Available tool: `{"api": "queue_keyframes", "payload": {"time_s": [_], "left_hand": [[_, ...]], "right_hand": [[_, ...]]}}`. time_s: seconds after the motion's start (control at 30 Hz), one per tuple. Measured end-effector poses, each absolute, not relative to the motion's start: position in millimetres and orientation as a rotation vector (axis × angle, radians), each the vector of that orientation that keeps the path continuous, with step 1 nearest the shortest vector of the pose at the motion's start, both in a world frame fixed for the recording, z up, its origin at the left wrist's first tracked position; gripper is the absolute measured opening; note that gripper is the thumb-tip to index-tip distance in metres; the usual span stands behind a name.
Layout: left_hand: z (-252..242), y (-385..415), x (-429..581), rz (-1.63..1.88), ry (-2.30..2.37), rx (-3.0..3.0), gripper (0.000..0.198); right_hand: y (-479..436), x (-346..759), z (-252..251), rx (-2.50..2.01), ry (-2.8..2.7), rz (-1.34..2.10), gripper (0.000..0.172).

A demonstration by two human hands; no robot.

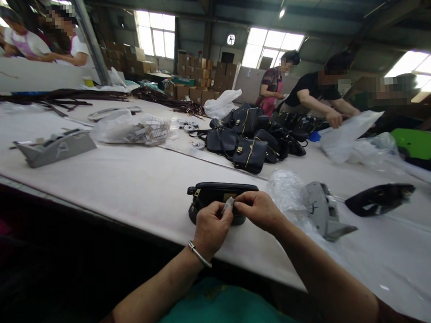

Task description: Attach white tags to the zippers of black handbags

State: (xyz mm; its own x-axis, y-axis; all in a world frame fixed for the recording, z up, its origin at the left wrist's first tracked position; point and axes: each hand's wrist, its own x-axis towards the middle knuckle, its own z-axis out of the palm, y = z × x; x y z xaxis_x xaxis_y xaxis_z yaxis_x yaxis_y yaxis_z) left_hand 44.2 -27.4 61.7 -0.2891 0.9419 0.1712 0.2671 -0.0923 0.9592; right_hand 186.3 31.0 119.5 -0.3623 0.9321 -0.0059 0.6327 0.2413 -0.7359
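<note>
Holding both hands in front of a black bag (212, 193), resting on the table (141, 188) just beyond the fingers and showing only partly behind them. Pinching a small grey scrap (228, 205) between the thumb and forefinger of the left hand (213, 228), closing them right onto it, before the bag's gold plate (226, 196) (and wearing a silver bangle (200, 255) on that wrist). Holding the thumb and forefinger of the right hand (262, 209) nearly together just beside the scrap, without showing clearly any grip on it; being too small to tell. Likewise leaving unclear any contact between scrap and bag. Having crumpled plastic (286, 189) and a grey block (322, 209) to the bag's right. Facing a heap of black bags (249, 153) farther back, with a clear sack (139, 129) of pale slips lying to its left.
</note>
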Motion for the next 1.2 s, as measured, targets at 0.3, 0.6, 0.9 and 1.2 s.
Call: {"api": "queue_keyframes", "payload": {"time_s": [0.3, 0.6, 0.9, 1.2], "left_hand": [[69, -25, 46, 1.356, 1.38, 0.991, 0.035], [76, -25, 48, 1.273, 1.092, 0.492, 0.036], [80, -29, 49, 1.253, 1.053, 0.418, 0.034], [62, -34, 58, 1.303, 1.285, 0.755, 0.038]], "right_hand": [[27, 191, 107, -1.328, -2.002, 0.944, 0.015], [22, 188, 96, -1.325, -1.854, 0.952, 0.014], [21, 182, 78, -1.37, -1.586, 1.197, 0.023], [9, 191, 76, -1.32, -1.483, 1.28, 0.034]]}}
